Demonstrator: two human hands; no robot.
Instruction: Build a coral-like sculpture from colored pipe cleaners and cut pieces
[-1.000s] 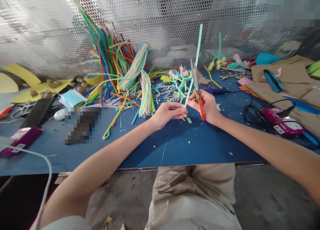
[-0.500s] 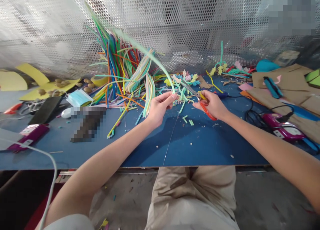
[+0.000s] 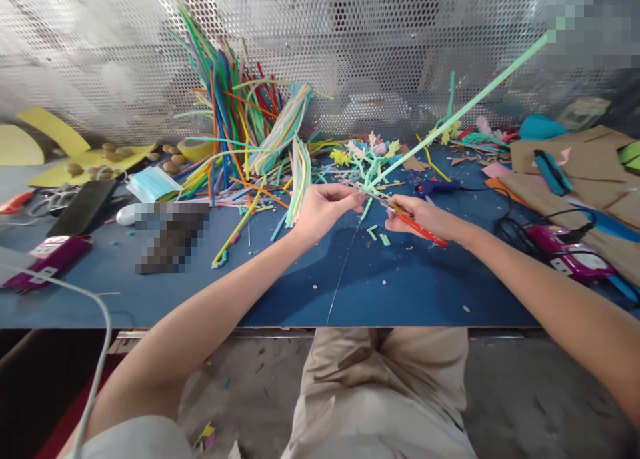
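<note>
Pipe cleaner [image 3: 465,104], mint green, slants from the left hand [image 3: 325,209] up to the right toward the perforated metal wall [image 3: 350,39], its lower end pinched in that hand's fingertips above the blue table [image 3: 400,286]. Right hand [image 3: 425,218] grips red-handled scissors [image 3: 407,220], blades at the stem's base; short cut pieces [image 3: 377,234] lie just below

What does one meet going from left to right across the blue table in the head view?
Purple device → black phone → face mask → left hand → right hand holding scissors → magenta glue gun.
</note>
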